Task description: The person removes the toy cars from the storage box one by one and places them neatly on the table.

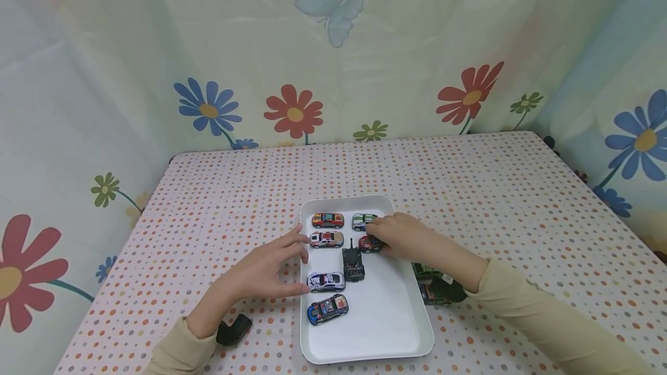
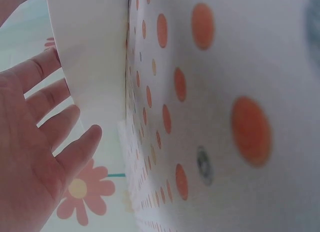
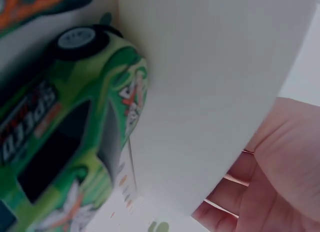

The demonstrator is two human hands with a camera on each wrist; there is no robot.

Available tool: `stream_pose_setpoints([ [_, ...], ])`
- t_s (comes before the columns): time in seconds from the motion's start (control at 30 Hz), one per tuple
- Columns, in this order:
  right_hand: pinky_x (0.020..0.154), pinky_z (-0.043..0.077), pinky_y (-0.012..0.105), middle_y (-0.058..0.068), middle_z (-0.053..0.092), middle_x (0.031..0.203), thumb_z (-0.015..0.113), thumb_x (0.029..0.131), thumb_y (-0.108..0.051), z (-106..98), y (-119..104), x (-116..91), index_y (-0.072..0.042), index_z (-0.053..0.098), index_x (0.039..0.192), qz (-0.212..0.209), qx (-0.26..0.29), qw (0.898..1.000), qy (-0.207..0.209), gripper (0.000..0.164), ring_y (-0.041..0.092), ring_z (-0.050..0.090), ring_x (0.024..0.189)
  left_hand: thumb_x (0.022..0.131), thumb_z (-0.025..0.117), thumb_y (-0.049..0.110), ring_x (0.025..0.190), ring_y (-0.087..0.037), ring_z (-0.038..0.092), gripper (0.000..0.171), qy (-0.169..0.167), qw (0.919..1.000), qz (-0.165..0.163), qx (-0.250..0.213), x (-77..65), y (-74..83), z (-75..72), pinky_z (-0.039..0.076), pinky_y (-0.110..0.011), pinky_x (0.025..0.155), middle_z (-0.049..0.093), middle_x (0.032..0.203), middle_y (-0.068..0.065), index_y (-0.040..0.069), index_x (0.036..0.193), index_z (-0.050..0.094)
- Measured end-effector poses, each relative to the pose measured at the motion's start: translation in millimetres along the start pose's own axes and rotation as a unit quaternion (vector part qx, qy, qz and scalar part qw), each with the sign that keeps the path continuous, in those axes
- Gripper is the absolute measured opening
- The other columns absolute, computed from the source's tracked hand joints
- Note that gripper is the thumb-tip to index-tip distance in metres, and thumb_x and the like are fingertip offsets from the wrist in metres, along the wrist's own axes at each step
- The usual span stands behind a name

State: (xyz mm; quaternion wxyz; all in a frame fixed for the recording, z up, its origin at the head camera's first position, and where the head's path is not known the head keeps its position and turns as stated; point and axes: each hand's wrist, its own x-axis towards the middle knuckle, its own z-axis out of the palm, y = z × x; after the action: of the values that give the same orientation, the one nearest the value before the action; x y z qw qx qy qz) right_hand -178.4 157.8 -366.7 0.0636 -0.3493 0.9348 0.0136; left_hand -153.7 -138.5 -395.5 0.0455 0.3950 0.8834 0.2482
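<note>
A white tray point(image 1: 383, 328) holds several small toy cars. My right hand point(image 1: 403, 236) reaches over its right rim, thumb and fingers around a red and black toy car point(image 1: 367, 243) that it partly covers. Just beyond the fingers sits a white and green toy car point(image 1: 362, 221). My left hand point(image 1: 266, 268) spreads along the left rim, its fingers loosely bent and holding nothing. Closest to its fingertips are a red and white car point(image 1: 326, 239) and a white and blue car point(image 1: 325, 281). The tray wall hides the right fingertips in the right wrist view.
Inside the tray are a red and yellow car point(image 1: 327, 220), a black tank-like vehicle point(image 1: 354, 264) and a blue and black car point(image 1: 327, 309). Outside, a green toy car point(image 3: 65, 137) stands against the right wall, beside another car point(image 3: 30, 6). A dotted cloth point(image 1: 250, 190) covers the table.
</note>
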Motion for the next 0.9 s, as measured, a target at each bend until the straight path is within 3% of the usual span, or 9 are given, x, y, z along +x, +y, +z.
stream_pose_setpoints([
  [0.23, 0.074, 0.052, 0.037, 0.004, 0.063, 0.095, 0.078, 0.076, -0.014, -17, 7, -10, -0.008, 0.063, 0.107, -0.006, 0.017, 0.999, 0.045, 0.034, 0.021, 0.062, 0.085, 0.076, 0.07, 0.054, 0.138, -0.02, 0.014, 0.041, -0.002, 1.0, -0.003, -0.005, -0.4, 0.9, -1.0, 0.036, -0.044, 0.1, 0.044, 0.136, 0.003, 0.023, 0.098, 0.056],
  [0.4, 0.066, 0.053, 0.031, 0.004, 0.064, 0.094, 0.078, 0.076, -0.009, -33, 25, -22, -0.006, 0.063, 0.107, 0.012, 0.069, 0.994, 0.084, 0.034, 0.016, 0.061, 0.079, 0.076, 0.069, 0.055, 0.139, -0.02, 0.014, 0.041, -0.005, 0.9999, -0.009, -0.006, -1.0, 1.1, -0.8, 0.037, -0.045, 0.099, 0.044, 0.137, 0.002, 0.023, 0.098, 0.056],
  [0.57, 0.063, 0.052, 0.033, 0.004, 0.064, 0.095, 0.076, 0.077, -0.007, -38, 45, -37, -0.004, 0.063, 0.108, 0.047, 0.109, 0.99, 0.075, 0.034, 0.014, 0.059, 0.076, 0.076, 0.069, 0.056, 0.139, -0.02, 0.014, 0.041, -0.005, 0.9999, -0.01, -0.008, -1.5, 1.1, -0.2, 0.036, -0.045, 0.099, 0.044, 0.137, 0.002, 0.023, 0.098, 0.056],
  [0.9, 0.065, 0.048, 0.034, -0.004, 0.06, 0.088, 0.075, 0.077, -0.006, -21, 73, -56, -0.007, 0.064, 0.101, 0.056, 0.14, 0.988, 0.022, 0.027, 0.012, 0.053, 0.075, 0.077, 0.068, 0.056, 0.139, -0.02, 0.014, 0.041, -0.006, 0.9999, -0.008, -0.007, -0.6, 0.0, 0.4, 0.035, -0.046, 0.1, 0.044, 0.137, 0.002, 0.024, 0.098, 0.056],
])
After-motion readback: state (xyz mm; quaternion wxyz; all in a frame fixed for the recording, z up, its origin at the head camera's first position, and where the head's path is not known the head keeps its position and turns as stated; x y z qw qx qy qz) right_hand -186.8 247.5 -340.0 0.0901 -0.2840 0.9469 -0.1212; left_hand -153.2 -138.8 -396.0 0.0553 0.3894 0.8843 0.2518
